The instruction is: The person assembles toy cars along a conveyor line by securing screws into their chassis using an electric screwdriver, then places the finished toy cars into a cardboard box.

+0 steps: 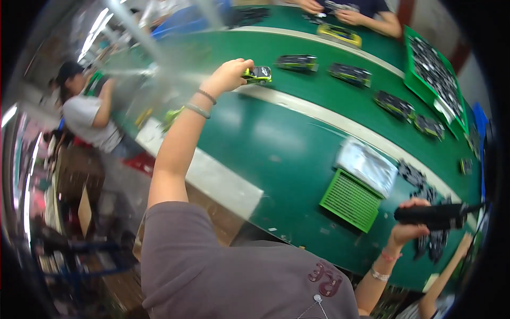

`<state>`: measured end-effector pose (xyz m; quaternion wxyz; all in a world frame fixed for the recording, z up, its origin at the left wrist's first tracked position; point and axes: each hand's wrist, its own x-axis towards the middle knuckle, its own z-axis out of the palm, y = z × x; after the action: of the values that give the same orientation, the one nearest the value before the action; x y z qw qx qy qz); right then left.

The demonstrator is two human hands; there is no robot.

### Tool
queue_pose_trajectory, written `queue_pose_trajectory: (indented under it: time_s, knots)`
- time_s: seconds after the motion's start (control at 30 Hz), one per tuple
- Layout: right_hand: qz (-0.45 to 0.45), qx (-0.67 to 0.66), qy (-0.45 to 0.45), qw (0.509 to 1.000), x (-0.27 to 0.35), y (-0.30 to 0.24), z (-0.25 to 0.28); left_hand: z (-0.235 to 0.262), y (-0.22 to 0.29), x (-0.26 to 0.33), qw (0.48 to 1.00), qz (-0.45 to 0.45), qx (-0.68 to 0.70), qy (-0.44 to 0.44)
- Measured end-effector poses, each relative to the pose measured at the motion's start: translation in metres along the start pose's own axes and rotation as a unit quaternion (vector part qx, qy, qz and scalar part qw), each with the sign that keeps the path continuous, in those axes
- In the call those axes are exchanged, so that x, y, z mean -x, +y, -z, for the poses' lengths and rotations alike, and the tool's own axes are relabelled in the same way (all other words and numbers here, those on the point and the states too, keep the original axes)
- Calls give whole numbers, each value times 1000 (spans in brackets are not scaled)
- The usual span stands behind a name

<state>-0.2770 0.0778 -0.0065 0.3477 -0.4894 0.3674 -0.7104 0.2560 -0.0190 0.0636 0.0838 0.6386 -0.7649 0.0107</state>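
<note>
My left arm stretches far forward over the green belt. At its end my left hand point(228, 77) is closed around the rear of a yellow-green and black toy car point(260, 75), just above the pale rail. Off to the right, my right hand point(408, 227) is wrapped around a black electric screwdriver point(430, 215), its cord running to the right edge. Under the screwdriver lie several black plastic parts point(438, 242). More toy cars, including one dark car point(296, 63) beyond my left hand, form a line along the belt.
A green perforated tray point(350, 201) and a clear plastic bag point(366, 166) lie on the green worktable point(287, 159). A green crate point(408, 74) of small parts stands far right. Across the belt, a co-worker's hands point(348, 16) handle a part. Another person's arm point(446, 271) reaches in lower right.
</note>
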Motion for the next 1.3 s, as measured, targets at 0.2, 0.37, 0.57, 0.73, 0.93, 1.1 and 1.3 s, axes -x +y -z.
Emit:
queue_pose_trajectory:
  time_s: [0.2, 0.37, 0.57, 0.73, 0.93, 1.1, 1.3]
  knots:
    - [-13, 58, -32, 998, 3, 0, 4, 47, -36, 184, 980, 122, 40, 152]
    - [4, 30, -47, 998, -10, 7, 27, 42, -24, 351, 892, 357, 152, 233]
    - [132, 95, -8, 987, -12, 34, -26, -63, -25, 624, 715, 636, -14, 289]
    - [104, 64, -56, 991, -5, 58, -45, -132, 18, 733, 492, 852, 2, 179]
    - [90, 59, -91, 990, 2, 53, -60, -146, 13, 702, 462, 876, 13, 140]
    - [69, 56, -115, 989, 0, 52, -60, -152, -17, 696, 449, 878, -18, 167]
    - [38, 42, -137, 989, 2, 52, -63, -168, -16, 670, 492, 851, -30, 184]
